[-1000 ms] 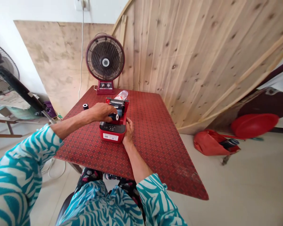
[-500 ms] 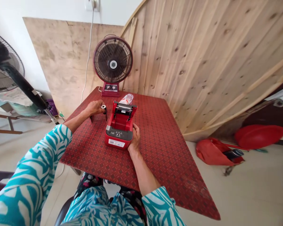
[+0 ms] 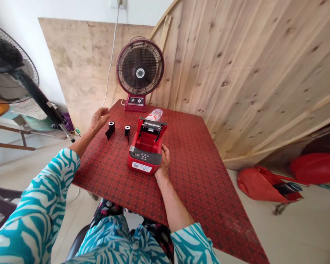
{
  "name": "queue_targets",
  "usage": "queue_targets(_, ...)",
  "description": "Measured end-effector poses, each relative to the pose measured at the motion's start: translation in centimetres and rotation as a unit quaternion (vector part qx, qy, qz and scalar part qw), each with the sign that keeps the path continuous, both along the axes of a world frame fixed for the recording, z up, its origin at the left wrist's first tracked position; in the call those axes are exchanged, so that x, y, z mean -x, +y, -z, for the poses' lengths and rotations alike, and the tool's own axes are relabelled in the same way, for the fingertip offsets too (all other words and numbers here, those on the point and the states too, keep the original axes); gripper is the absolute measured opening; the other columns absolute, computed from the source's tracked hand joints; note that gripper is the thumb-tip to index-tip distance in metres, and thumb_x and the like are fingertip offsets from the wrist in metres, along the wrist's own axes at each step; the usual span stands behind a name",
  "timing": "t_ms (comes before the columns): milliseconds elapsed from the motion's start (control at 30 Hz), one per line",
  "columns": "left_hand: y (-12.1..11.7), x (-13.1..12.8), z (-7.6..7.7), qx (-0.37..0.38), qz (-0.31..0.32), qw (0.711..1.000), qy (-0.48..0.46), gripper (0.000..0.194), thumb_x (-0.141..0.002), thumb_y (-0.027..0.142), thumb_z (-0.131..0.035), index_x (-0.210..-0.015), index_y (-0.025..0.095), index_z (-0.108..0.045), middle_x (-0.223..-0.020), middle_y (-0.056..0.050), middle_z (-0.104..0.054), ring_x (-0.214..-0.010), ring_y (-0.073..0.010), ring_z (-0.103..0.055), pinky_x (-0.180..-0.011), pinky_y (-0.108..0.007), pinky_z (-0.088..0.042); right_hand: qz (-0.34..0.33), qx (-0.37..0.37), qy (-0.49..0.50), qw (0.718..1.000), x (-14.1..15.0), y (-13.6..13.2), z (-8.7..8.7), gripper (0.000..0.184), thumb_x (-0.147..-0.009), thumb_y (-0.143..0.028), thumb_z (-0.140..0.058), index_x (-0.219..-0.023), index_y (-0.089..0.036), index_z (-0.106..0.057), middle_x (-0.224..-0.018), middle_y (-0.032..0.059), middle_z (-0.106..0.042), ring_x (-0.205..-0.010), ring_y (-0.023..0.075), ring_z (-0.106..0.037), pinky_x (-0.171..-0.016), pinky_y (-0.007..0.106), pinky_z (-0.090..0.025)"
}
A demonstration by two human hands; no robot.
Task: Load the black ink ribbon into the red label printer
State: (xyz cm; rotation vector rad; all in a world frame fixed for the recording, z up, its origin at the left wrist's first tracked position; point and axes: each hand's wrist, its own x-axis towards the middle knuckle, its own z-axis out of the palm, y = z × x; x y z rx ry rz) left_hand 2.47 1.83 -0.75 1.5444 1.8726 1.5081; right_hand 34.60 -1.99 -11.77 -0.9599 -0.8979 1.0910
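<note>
A small red printer (image 3: pixel 146 152) with its lid raised sits on the red patterned table (image 3: pixel 198 176). My right hand (image 3: pixel 165 161) rests against its right side, gripping it. Two small black rolls stand left of the printer: one (image 3: pixel 110 128) with a loose black strip trailing, the other (image 3: pixel 127 129) closer to the printer. My left hand (image 3: pixel 99 119) hovers just left of the farther roll with fingers apart and nothing in it. A clear plastic bottle (image 3: pixel 154 114) lies behind the printer.
A dark red table fan (image 3: pixel 140 71) stands at the table's far edge, its cord running up the wall. A black standing fan (image 3: pixel 9 73) is at the left. Wooden boards lean along the right wall. A red bag (image 3: pixel 260 183) and red basin (image 3: pixel 316 168) lie on the floor.
My left hand carried a black roll from the printer's open bay to the table at the left, set it down beside the other roll and let go. My right hand stayed on the printer.
</note>
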Motion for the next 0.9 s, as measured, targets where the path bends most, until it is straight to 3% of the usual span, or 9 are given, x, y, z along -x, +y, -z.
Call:
queue_targets(100, -1.4, 1.4, 2.2, 0.052, 0.031, 0.991, -0.116, 0.054, -0.065, 0.024, -0.067, -0.117, 0.015, -0.061, -0.122, -0.013, -0.072, -0.116, -0.0293, -0.067, -0.101, -0.045, -0.053, 0.022, 0.033, 0.013, 0.999, 0.1, -0.1, -0.3, 0.040, -0.080, -0.047, -0.061, -0.112, -0.025, -0.070, -0.101, 0.0006, -0.076, -0.088, 0.0174, -0.068, -0.080, 0.032, -0.053)
queue_targets(233, -1.7, 0.6, 4.7, 0.074, 0.103, 0.980, -0.155, 0.054, -0.058, 0.026, -0.072, -0.110, 0.017, -0.062, -0.117, -0.011, -0.074, -0.110, -0.0273, -0.068, -0.102, -0.045, -0.052, 0.016, 0.037, 0.025, 0.999, 0.1, -0.3, -0.8, 0.040, -0.080, -0.047, -0.061, -0.112, -0.024, -0.069, -0.098, 0.0004, -0.076, -0.085, 0.0170, -0.068, -0.077, 0.032, -0.054)
queue_targets(367, -0.9, 0.0, 5.5, 0.059, 0.061, 0.985, -0.150, 0.044, -0.055, 0.032, -0.072, -0.096, 0.018, -0.063, -0.098, -0.007, -0.074, -0.100, -0.0263, -0.069, -0.099, -0.042, -0.051, 0.019, 0.046, 0.026, 0.998, 0.1, -0.4, -1.1, 0.041, -0.078, -0.047, -0.063, -0.111, -0.024, -0.069, -0.097, 0.0004, -0.076, -0.083, 0.0167, -0.068, -0.076, 0.031, -0.053)
queue_targets(467, -1.1, -0.1, 5.1, 0.054, 0.038, 0.987, -0.148, 0.041, -0.057, 0.040, -0.073, -0.090, 0.018, -0.061, -0.086, -0.005, -0.072, -0.087, -0.0248, -0.068, -0.088, -0.040, -0.054, 0.020, 0.048, 0.026, 0.998, 0.1, -0.4, -1.2, 0.041, -0.078, -0.047, -0.063, -0.110, -0.024, -0.070, -0.098, 0.0010, -0.076, -0.085, 0.0173, -0.068, -0.077, 0.032, -0.054)
queue_targets(600, -3.3, -0.9, 2.5, 0.033, 0.069, 0.982, -0.172, 0.050, -0.059, 0.051, -0.076, -0.093, 0.018, -0.062, -0.082, -0.003, -0.071, -0.074, -0.0200, -0.066, -0.070, -0.031, -0.053, 0.012, 0.044, 0.028, 0.999, 0.4, -0.3, -1.2, 0.040, -0.079, -0.046, -0.061, -0.111, -0.023, -0.069, -0.101, 0.0014, -0.077, -0.089, 0.0180, -0.068, -0.080, 0.034, -0.054)
queue_targets(700, -5.4, -3.5, -1.1, 0.040, 0.174, 0.972, -0.151, 0.053, -0.061, 0.053, -0.082, -0.097, 0.017, -0.067, -0.088, -0.005, -0.075, -0.076, -0.0202, -0.068, -0.068, -0.029, -0.055, 0.020, 0.034, 0.017, 0.999, 0.6, -0.1, -1.0, 0.039, -0.081, -0.045, -0.059, -0.112, -0.024, -0.070, -0.105, 0.0021, -0.076, -0.097, 0.0197, -0.068, -0.085, 0.036, -0.055)
queue_targets(800, -6.6, -7.4, -4.5, 0.074, 0.297, 0.951, -0.048, 0.051, -0.072, 0.050, -0.078, -0.110, 0.016, -0.071, -0.098, -0.009, -0.077, -0.084, -0.0222, -0.071, -0.076, -0.033, -0.057, 0.030, 0.024, -0.003, 0.999, 0.7, 0.1, -1.0, 0.038, -0.082, -0.045, -0.057, -0.112, -0.025, -0.070, -0.110, 0.0027, -0.076, -0.107, 0.0213, -0.066, -0.092, 0.038, -0.054)
queue_targets(900, -6.3, -11.4, -6.2, 0.091, 0.361, 0.919, 0.129, 0.042, -0.083, 0.042, -0.070, -0.117, 0.018, -0.073, -0.107, -0.007, -0.078, -0.093, -0.0221, -0.071, -0.088, -0.034, -0.056, 0.029, 0.010, -0.022, 0.999, 0.7, 0.1, -1.1, 0.038, -0.083, -0.044, -0.055, -0.112, -0.025, -0.071, -0.113, 0.0036, -0.075, -0.113, 0.0225, -0.064, -0.097, 0.040, -0.052)
